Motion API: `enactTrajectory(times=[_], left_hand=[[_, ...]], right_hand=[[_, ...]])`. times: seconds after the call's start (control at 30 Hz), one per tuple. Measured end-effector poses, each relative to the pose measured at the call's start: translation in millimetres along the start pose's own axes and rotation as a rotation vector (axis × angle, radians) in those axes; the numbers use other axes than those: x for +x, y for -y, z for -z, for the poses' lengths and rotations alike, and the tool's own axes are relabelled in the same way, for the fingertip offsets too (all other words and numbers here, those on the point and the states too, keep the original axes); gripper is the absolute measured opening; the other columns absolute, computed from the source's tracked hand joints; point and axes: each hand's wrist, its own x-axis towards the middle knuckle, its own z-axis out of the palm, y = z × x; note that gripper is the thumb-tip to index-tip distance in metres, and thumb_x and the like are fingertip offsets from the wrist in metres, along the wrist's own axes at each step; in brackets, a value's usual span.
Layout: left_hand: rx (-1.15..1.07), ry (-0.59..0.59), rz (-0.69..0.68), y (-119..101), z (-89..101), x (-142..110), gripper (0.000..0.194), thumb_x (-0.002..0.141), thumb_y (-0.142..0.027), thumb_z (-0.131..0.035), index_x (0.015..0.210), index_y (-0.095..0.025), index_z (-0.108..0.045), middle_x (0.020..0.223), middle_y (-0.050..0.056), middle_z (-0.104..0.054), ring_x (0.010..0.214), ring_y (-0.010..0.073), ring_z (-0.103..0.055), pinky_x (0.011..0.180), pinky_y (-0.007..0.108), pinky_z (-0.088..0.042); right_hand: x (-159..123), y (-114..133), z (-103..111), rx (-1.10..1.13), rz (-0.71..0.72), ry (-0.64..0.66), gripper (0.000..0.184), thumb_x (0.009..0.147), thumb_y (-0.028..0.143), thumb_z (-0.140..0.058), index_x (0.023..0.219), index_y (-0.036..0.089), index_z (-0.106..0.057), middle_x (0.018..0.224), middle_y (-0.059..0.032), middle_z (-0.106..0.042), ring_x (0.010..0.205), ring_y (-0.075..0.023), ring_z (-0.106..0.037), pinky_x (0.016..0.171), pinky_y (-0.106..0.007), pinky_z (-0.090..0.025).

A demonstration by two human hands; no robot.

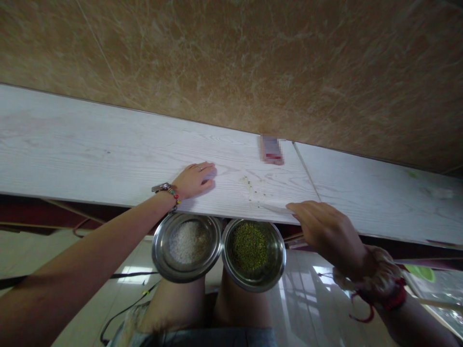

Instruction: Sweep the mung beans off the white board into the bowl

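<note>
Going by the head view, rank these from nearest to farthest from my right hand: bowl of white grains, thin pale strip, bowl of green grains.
1. Thin pale strip: held in your right hand, pointing left.
2. Bowl of green grains: left of that hand.
3. Bowl of white grains: farther left, beyond the green one.
</note>
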Motion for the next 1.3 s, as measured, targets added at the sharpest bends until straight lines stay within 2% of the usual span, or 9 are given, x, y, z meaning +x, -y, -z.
enactTrajectory(times=[0.3, 0.9, 1.13, 1.3], left_hand=[[0.022, 0.007, 0.005, -0.9, 0.9, 0.3, 0.046, 0.087, -0.036, -0.035, 0.127, -0.018, -0.052, 0.141, 0.009, -0.049, 0.13, 0.0255, -0.044, 0.107, 0.043, -0.036], [0.012, 0.007, 0.003, 0.0, -0.2, 0.5, 0.047, 0.087, -0.036, -0.036, 0.127, -0.017, -0.052, 0.142, 0.01, -0.048, 0.13, 0.0255, -0.044, 0.107, 0.043, -0.035], [0.023, -0.002, -0.003, 0.3, -0.6, 0.1, 0.046, 0.088, -0.036, -0.036, 0.126, -0.017, -0.053, 0.141, 0.009, -0.049, 0.129, 0.0251, -0.044, 0.107, 0.042, -0.036], [0.018, -0.006, -0.007, 1.5, -1.1, -0.4, 0.045, 0.088, -0.035, -0.036, 0.126, -0.018, -0.052, 0.14, 0.009, -0.05, 0.129, 0.0252, -0.044, 0.107, 0.042, -0.036]], right_hand=[[-0.4, -0.8, -5.0, -0.03, -0.001, -0.018, 0.029, 0.085, 0.001, -0.038, 0.092, 0.01, -0.065, 0.076, -0.0083, -0.07, 0.066, -0.0169, -0.059, 0.059, -0.029, -0.047], [2.0, 8.6, 13.2, 0.144, 0.041, 0.059, 0.027, 0.086, 0.004, -0.038, 0.091, 0.012, -0.064, 0.075, -0.0074, -0.068, 0.064, -0.0158, -0.058, 0.059, -0.028, -0.046], [20.6, -0.1, -11.4, 0.011, 0.025, -0.055, 0.028, 0.085, 0.003, -0.039, 0.094, 0.01, -0.065, 0.077, -0.0084, -0.07, 0.067, -0.0173, -0.06, 0.061, -0.03, -0.046], [29.8, 1.8, -16.3, 0.021, 0.082, -0.014, 0.033, 0.079, -0.002, -0.038, 0.09, 0.011, -0.066, 0.076, -0.0084, -0.069, 0.066, -0.0175, -0.058, 0.059, -0.031, -0.043]])
